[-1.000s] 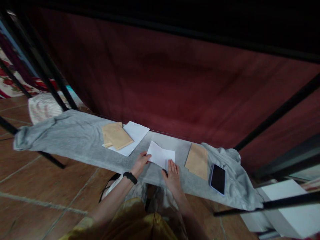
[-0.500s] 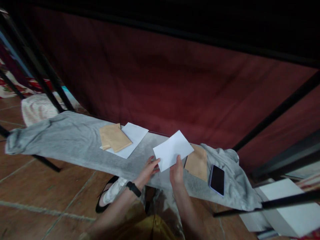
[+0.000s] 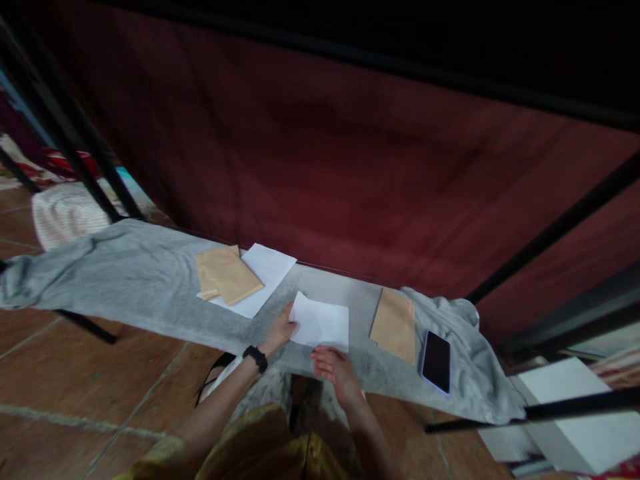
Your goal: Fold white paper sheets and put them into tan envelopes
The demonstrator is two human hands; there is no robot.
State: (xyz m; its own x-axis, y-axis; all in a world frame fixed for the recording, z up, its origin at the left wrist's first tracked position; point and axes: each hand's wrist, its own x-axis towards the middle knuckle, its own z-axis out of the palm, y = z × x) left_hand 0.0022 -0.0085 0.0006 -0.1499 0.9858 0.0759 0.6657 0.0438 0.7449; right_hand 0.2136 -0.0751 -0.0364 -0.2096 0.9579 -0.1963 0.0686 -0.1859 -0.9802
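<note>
A white sheet of paper [image 3: 321,321] lies low over the grey cloth in front of me, its left end slightly raised. My left hand [image 3: 281,329], with a black band on the wrist, grips the sheet's left edge between thumb and fingers. At the sheet's near edge is my right hand [image 3: 334,368], its fingers stretched out; whether they touch the paper is hard to see. Brown paper envelopes [image 3: 231,275] lie on more white paper [image 3: 271,268] to the left. To the right rests another brown envelope [image 3: 395,325].
A grey cloth [image 3: 150,283] covers the narrow bench. A phone [image 3: 436,362] lies near its right end. Dark red fabric [image 3: 325,167] hangs behind, framed by black bars [image 3: 550,230]. White boxes [image 3: 575,400] stand at the lower right.
The white sheet has turned and come down towards the cloth, slightly left and nearer. My left hand has moved left along with it; my right hand has released its hold and drawn back.
</note>
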